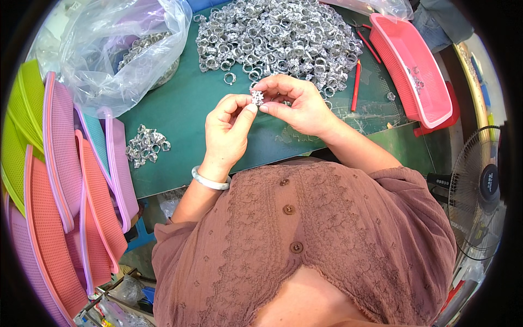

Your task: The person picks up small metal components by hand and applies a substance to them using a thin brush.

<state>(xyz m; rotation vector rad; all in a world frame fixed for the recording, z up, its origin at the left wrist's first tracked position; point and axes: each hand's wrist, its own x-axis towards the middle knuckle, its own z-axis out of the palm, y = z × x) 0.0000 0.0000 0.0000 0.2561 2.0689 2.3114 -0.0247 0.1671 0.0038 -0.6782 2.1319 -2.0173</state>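
The left hand (227,125), nearly closed, pinches a small, shiny, silver-coloured metal ring with a bumpy top (257,98), up over the flat green counter (185,120). The ring looks light, hard and maybe slippery; its round band is likely the safest place to hold. The right hand (305,109) curls its fingertips by it; I can't tell if they grip. A big heap of silver-coloured metal rings (278,38) crowds the back. Further right, there's some room before a long pink plastic basket (395,82).
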